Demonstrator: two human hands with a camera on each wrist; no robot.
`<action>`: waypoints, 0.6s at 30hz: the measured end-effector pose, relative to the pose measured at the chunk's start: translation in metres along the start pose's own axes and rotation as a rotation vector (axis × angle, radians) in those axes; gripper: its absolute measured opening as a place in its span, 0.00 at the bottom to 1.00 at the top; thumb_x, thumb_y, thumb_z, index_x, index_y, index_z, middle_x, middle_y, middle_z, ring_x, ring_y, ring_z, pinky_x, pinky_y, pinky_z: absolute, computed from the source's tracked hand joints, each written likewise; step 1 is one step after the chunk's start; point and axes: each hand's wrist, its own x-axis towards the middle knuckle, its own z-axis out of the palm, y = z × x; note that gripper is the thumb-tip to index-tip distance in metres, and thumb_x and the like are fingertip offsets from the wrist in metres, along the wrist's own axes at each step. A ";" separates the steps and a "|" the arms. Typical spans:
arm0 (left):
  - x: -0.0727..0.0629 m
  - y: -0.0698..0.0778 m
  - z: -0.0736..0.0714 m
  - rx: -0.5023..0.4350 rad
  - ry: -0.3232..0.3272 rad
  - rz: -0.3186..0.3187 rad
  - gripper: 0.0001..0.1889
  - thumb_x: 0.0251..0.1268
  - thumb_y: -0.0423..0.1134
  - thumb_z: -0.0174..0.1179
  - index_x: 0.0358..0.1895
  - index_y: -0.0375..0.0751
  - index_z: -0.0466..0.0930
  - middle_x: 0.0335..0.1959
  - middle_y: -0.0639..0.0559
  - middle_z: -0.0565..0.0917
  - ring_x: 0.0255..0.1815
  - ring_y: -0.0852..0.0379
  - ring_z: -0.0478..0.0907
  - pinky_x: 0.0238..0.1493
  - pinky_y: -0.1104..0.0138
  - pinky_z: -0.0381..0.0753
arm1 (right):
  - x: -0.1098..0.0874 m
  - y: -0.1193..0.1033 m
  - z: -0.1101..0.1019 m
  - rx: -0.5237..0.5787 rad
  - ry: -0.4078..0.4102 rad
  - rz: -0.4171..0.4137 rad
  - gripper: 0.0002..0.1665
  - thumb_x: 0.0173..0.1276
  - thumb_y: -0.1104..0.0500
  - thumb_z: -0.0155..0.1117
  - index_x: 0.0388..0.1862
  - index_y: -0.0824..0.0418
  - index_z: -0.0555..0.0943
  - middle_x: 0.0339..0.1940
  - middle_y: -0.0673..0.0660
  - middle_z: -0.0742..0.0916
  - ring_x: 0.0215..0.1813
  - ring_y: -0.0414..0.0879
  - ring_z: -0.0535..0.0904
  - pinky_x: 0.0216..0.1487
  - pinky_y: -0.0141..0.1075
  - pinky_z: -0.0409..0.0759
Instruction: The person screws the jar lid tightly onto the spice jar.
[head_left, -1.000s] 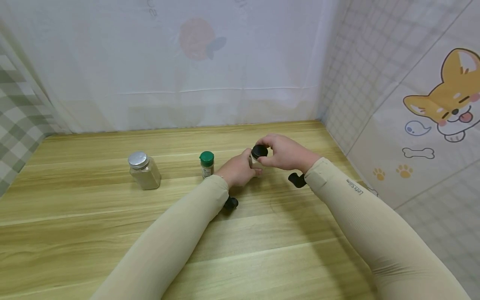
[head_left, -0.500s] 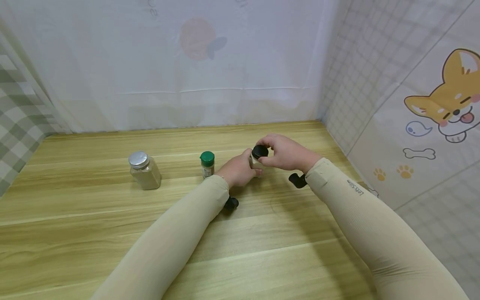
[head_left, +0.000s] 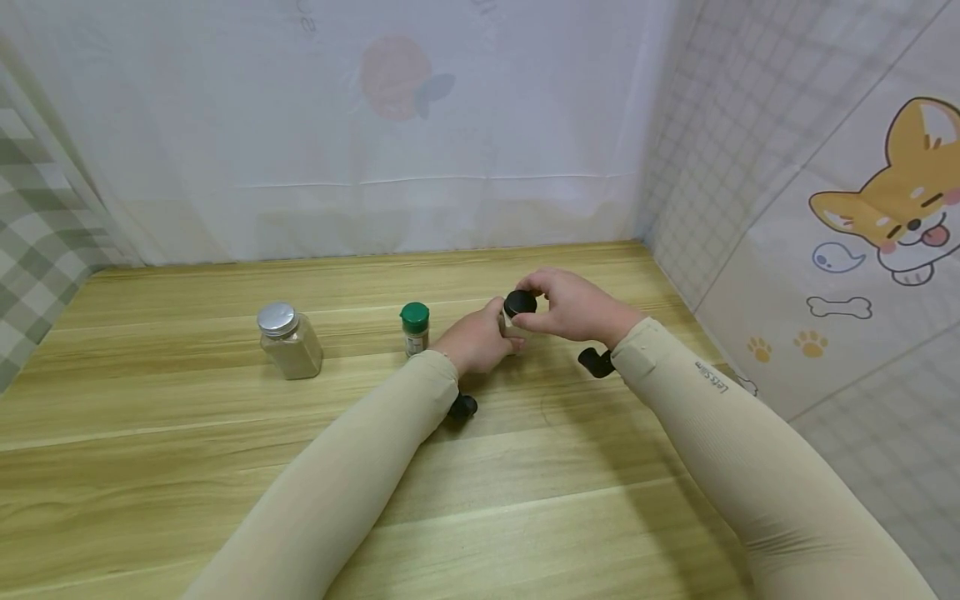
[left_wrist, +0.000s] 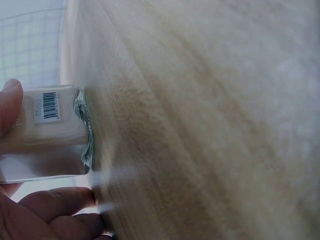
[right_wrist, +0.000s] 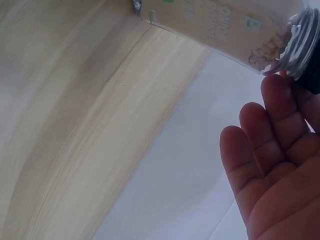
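A square glass spice jar (left_wrist: 50, 135) with a black lid (head_left: 521, 302) stands on the wooden table, toward its back right. My left hand (head_left: 476, 337) grips the body of the jar low down, thumb on one side near a barcode label in the left wrist view. From the right, my right hand (head_left: 570, 307) pinches the lid between thumb and fingers. In the right wrist view, coarse pale bits show inside the jar (right_wrist: 220, 25) near its neck, and the other fingers (right_wrist: 240, 150) stretch out beside it. The hands hide much of the jar from the head.
A small spice bottle (head_left: 415, 329) with a green cap stands just left of my left hand. Farther left on the table (head_left: 480, 517) is a square jar (head_left: 292, 346) with a silver lid and beige powder. A printed white curtain (head_left: 420, 167) hangs behind; a patterned wall is at right.
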 end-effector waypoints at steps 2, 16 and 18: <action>0.000 0.000 0.000 0.000 0.000 -0.003 0.24 0.76 0.54 0.64 0.64 0.52 0.65 0.60 0.46 0.82 0.56 0.48 0.79 0.59 0.53 0.76 | 0.001 0.000 0.000 0.001 -0.001 -0.010 0.18 0.72 0.55 0.71 0.56 0.62 0.83 0.53 0.58 0.88 0.59 0.53 0.82 0.62 0.51 0.78; 0.002 0.000 0.000 -0.002 -0.011 -0.017 0.25 0.76 0.54 0.63 0.66 0.52 0.64 0.52 0.48 0.83 0.53 0.47 0.80 0.54 0.54 0.76 | 0.003 0.001 0.000 0.022 -0.017 -0.036 0.15 0.72 0.60 0.65 0.56 0.61 0.84 0.51 0.57 0.87 0.56 0.52 0.81 0.58 0.48 0.77; 0.002 0.000 0.000 0.001 -0.013 -0.019 0.26 0.77 0.54 0.63 0.67 0.52 0.63 0.54 0.48 0.83 0.54 0.48 0.81 0.55 0.54 0.77 | 0.003 0.001 0.000 0.015 -0.015 -0.036 0.16 0.72 0.60 0.65 0.57 0.61 0.84 0.52 0.57 0.88 0.56 0.52 0.81 0.58 0.48 0.77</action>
